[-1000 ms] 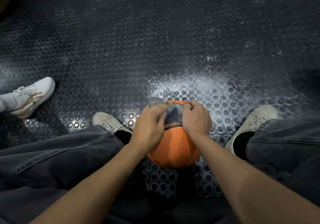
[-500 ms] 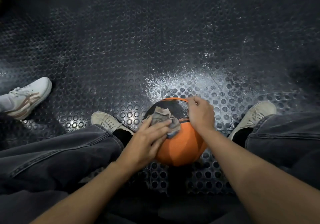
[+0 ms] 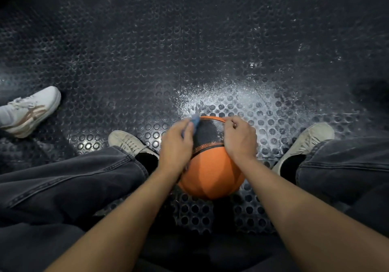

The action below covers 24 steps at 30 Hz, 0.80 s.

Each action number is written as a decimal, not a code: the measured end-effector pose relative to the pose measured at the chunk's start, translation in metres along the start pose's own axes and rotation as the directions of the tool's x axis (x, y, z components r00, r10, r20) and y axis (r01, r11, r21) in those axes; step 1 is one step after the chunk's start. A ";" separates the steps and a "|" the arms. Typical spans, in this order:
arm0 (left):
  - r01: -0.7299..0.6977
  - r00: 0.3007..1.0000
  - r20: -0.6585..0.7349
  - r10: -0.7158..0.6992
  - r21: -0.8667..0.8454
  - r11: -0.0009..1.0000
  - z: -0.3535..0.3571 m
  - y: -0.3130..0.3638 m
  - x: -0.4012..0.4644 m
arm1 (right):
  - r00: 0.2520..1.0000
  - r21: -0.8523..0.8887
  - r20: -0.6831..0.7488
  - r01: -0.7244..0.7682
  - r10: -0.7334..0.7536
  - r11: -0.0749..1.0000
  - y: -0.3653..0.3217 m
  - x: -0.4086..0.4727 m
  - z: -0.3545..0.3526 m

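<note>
Cloth (image 3: 194, 122) farther up the ball (image 3: 210, 173)

Studded black floor (image 3: 130, 46) carries the basketball (image 3: 210, 175) at six o'clock, left shoe (image 3: 128, 143) at its ten, right shoe (image 3: 309, 139) at its two, white sneaker (image 3: 29, 112) at nine.

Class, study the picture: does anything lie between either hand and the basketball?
Yes: a blue cloth, gripped by the left hand, lies between that hand and the basketball near its top. The right hand holds the basketball directly, with nothing visible between.
</note>
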<state>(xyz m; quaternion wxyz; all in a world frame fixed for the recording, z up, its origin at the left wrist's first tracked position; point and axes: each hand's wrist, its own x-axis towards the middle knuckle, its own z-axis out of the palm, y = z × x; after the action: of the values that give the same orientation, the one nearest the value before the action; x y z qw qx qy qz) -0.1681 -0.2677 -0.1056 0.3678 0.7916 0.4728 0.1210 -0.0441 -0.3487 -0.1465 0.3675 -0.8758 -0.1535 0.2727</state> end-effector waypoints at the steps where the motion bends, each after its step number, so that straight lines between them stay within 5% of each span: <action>1: 0.156 0.988 0.017 -0.156 -0.024 0.987 -0.004 0.002 0.015 | 1.000 -0.005 -0.011 -0.003 0.003 1.000 -0.002 -0.003 0.003; 3: 0.180 0.982 0.058 -0.182 0.033 0.983 -0.008 0.003 0.024 | 0.999 -0.007 -0.032 -0.002 0.001 1.000 -0.004 -0.005 0.004; 8: -0.212 0.966 0.175 0.188 0.126 0.969 -0.005 0.007 -0.035 | 0.999 -0.028 0.036 0.008 -0.007 1.000 0.004 0.005 -0.015; 10: -0.203 0.965 0.193 0.179 0.113 0.973 -0.007 0.010 -0.027 | 0.997 -0.045 0.063 0.042 -0.039 0.998 0.009 0.007 -0.019; 15: 0.181 0.962 0.171 -0.212 0.181 0.967 -0.002 0.001 0.041 | 0.999 -0.070 0.034 0.045 -0.043 0.997 0.003 0.004 -0.008; 17: 0.110 0.977 0.157 -0.148 0.229 0.967 -0.001 0.002 0.033 | 1.000 -0.086 0.018 0.024 -0.023 0.996 0.000 0.005 -0.004; 21: -0.218 0.972 0.118 0.201 0.158 0.963 -0.010 0.015 -0.039 | 0.993 -0.030 0.093 0.074 -0.071 0.997 0.005 0.013 -0.013; 24: -0.124 0.985 0.141 0.104 0.143 0.982 -0.008 0.008 -0.016 | 0.966 0.033 0.196 0.165 -0.169 0.986 0.007 0.015 -0.019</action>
<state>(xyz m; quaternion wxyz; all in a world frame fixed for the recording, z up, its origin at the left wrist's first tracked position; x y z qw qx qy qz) -0.1756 -0.2793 -0.0915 0.3300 0.8493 0.4087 0.0528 -0.0201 -0.3574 -0.1461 0.3794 -0.8251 -0.2603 0.3280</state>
